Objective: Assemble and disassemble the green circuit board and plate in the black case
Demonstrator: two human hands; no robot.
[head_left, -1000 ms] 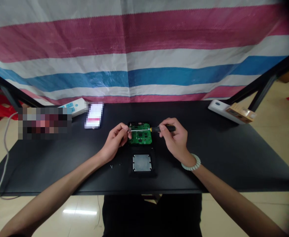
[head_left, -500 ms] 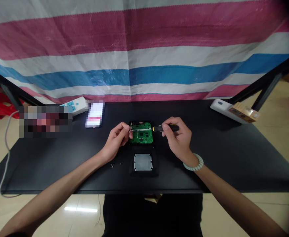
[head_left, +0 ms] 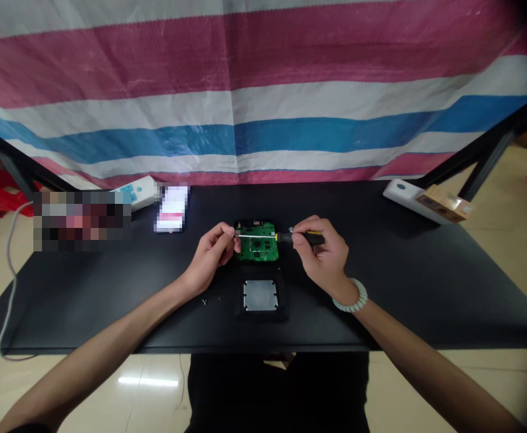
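Observation:
In the middle of the table lies a green circuit board [head_left: 259, 248] in a black housing. My right hand [head_left: 321, 249] grips the black and yellow handle of a screwdriver [head_left: 283, 237]. Its metal shaft lies level across the board, pointing left. At the far end of the shaft, thumb and fingers of my left hand [head_left: 213, 252] pinch together at the screwdriver's tip; any tiny part between them is hidden. Below the board sits a black cover with a silver metal plate [head_left: 260, 295]. Left of the cover are small loose screws [head_left: 204, 302].
A lit phone [head_left: 172, 207] and a white power strip [head_left: 141, 192] stand at the back left, beside a blurred-out patch. Another white strip [head_left: 402, 192] and a small box [head_left: 447, 201] are at the back right. A striped sheet [head_left: 245, 72] hangs behind the black table [head_left: 402, 282].
The screwdriver handle has shifted slightly within my right hand, whose fingers have changed their hold. My left hand stays at the tip. The board and cover keep their places on the table.

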